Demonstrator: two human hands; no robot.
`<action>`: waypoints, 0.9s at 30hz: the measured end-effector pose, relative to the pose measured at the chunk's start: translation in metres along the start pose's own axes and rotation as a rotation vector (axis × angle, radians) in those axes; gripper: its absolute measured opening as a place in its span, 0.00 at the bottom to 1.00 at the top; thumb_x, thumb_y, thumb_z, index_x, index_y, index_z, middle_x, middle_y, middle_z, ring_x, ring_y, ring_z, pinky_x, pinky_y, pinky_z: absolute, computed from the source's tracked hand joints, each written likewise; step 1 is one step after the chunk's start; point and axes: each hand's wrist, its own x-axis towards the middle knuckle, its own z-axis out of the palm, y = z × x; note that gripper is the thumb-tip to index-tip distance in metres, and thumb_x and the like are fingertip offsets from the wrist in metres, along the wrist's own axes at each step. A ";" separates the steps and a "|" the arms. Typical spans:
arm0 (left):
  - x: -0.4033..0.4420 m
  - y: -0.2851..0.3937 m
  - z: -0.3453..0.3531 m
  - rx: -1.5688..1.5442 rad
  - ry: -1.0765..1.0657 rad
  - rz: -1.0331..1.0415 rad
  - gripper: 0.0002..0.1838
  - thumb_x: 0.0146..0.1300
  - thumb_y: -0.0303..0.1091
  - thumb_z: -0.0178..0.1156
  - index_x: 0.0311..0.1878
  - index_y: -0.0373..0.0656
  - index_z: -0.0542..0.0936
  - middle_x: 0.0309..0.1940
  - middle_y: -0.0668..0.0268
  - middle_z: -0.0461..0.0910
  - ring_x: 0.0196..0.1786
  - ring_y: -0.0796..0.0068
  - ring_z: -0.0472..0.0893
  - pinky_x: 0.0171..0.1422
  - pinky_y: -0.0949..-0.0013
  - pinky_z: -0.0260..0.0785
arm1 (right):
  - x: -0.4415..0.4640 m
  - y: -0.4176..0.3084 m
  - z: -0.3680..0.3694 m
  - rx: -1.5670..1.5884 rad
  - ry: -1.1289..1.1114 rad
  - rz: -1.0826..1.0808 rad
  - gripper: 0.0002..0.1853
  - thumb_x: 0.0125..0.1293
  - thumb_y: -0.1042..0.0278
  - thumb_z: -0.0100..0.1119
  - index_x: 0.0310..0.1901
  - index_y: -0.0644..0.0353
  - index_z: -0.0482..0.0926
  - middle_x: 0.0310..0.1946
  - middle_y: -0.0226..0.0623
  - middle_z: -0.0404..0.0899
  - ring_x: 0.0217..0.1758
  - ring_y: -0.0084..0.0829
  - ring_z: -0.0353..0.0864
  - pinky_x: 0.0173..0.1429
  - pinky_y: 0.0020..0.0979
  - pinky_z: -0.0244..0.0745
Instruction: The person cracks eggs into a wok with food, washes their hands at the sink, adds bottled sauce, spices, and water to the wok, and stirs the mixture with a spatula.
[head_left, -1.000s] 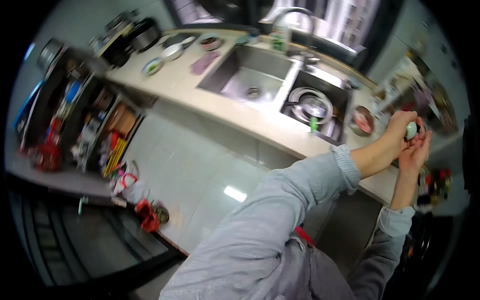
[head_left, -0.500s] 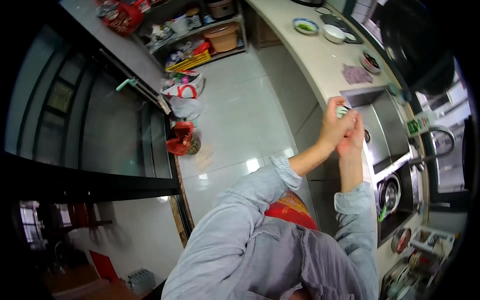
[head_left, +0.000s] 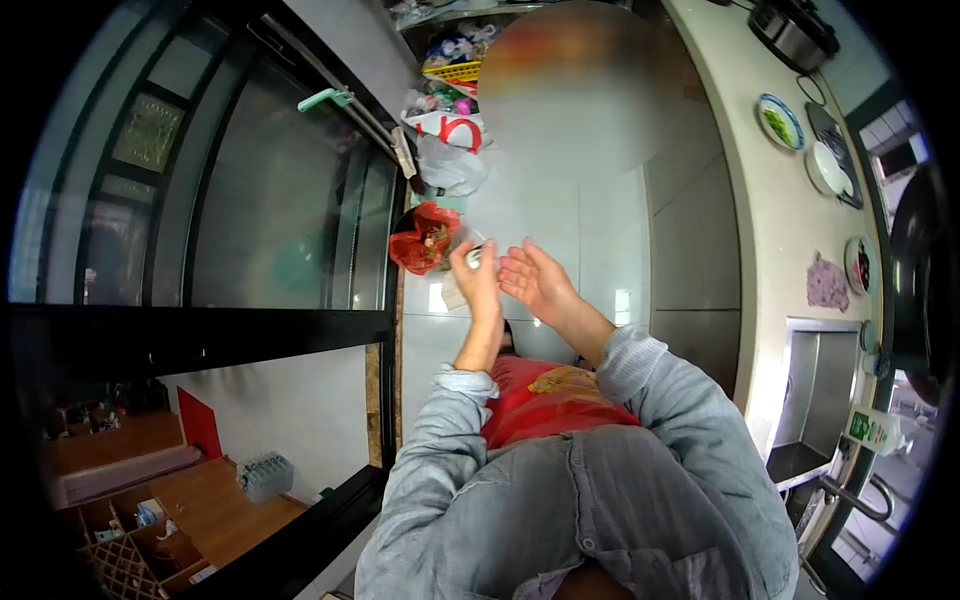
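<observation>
My left hand [head_left: 480,288] is raised in front of me, its thumb and fingers closed around a small white and dark green thing [head_left: 474,257], mostly hidden, whose kind I cannot make out. Just right of it is my right hand [head_left: 540,284], palm turned toward the left one, fingers apart and holding nothing. Past my left hand stands a bin lined with a red plastic bag [head_left: 425,236], with some scraps visible inside. A red apron [head_left: 550,395] with a yellow print covers my lap below the hands.
On the right runs a counter [head_left: 715,60] with a plate of chopped greens [head_left: 780,122], a white bowl [head_left: 826,168], a purple cloth [head_left: 827,283] and a steel sink [head_left: 818,385]. Bags [head_left: 450,165] sit on the floor by the glass door [head_left: 270,200]. A blurred patch hides the upper middle.
Both hands have moved from over the sink to the left, near the red-lined bin, as my view turned. My right hand has come apart from the left and opened.
</observation>
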 end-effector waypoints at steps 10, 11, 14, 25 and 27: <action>0.249 -0.063 -0.103 -0.146 0.230 -0.541 0.15 0.54 0.38 0.62 0.38 0.46 0.68 0.31 0.67 0.74 0.31 0.75 0.75 0.25 0.74 0.69 | 0.132 0.019 0.094 -0.105 -0.002 0.061 0.22 0.67 0.54 0.45 0.51 0.67 0.67 0.46 0.45 0.73 0.52 0.36 0.73 0.57 0.36 0.68; 0.275 -0.085 -0.107 -0.089 0.254 -0.555 0.17 0.55 0.41 0.61 0.42 0.46 0.68 0.31 0.67 0.74 0.31 0.74 0.75 0.25 0.72 0.69 | 0.138 0.015 0.100 -0.108 0.029 0.034 0.22 0.66 0.54 0.47 0.51 0.67 0.67 0.46 0.45 0.74 0.50 0.36 0.73 0.56 0.36 0.69; 0.313 -0.108 -0.116 -0.262 0.031 -0.623 0.18 0.57 0.44 0.58 0.46 0.43 0.73 0.41 0.62 0.77 0.46 0.61 0.76 0.47 0.47 0.72 | 0.145 0.002 0.098 -0.093 0.087 -0.073 0.21 0.64 0.57 0.50 0.49 0.68 0.69 0.45 0.46 0.74 0.48 0.37 0.75 0.53 0.36 0.71; 0.270 -0.178 -0.066 0.040 -0.351 -0.950 0.15 0.57 0.36 0.57 0.46 0.43 0.71 0.36 0.63 0.71 0.36 0.65 0.74 0.36 0.63 0.74 | 0.057 -0.031 0.022 0.126 0.271 -0.365 0.18 0.59 0.65 0.54 0.49 0.65 0.70 0.41 0.42 0.77 0.43 0.34 0.78 0.48 0.33 0.76; 0.220 -0.164 -0.019 0.132 -0.368 -0.942 0.14 0.57 0.33 0.55 0.46 0.44 0.70 0.36 0.63 0.71 0.34 0.66 0.74 0.35 0.66 0.72 | 0.011 -0.035 0.004 0.139 0.307 -0.407 0.18 0.59 0.65 0.54 0.49 0.65 0.69 0.40 0.40 0.76 0.42 0.31 0.79 0.46 0.30 0.76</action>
